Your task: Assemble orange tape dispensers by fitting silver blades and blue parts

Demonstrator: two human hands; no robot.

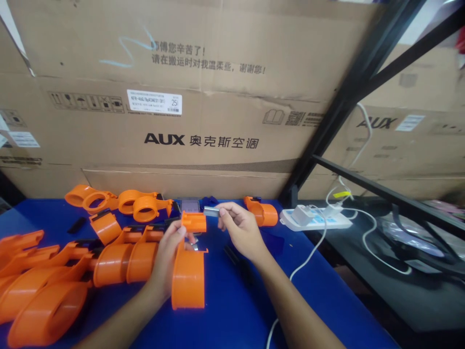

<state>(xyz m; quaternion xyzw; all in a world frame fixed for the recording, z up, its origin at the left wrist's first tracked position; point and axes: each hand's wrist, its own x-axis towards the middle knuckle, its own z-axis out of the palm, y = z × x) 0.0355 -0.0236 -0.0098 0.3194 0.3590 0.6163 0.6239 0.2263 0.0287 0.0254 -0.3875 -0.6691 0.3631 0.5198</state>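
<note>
My left hand [167, 252] is closed round the upper part of an orange plastic tape dispenser [188, 281], whose wide ring hangs down over the blue table. Level with the dispenser's top end, my right hand [240, 228] pinches a small silver metal strip [211, 211] between thumb and fingers. The strip points left and its tip lies close to the orange top; whether they touch I cannot tell. Another shiny metal bit [195, 245] shows beside the left fingers, partly hidden. Under the right wrist lie dark pieces [238, 261], blurred.
Several more orange dispensers [47, 300] crowd the blue table [232, 320] on the left and along the back. One dispenser [267, 214] stands behind my right hand. A white power strip [316, 219] with cables sits at the right edge, near a black frame [341, 102]. Large cartons [218, 106] rise behind.
</note>
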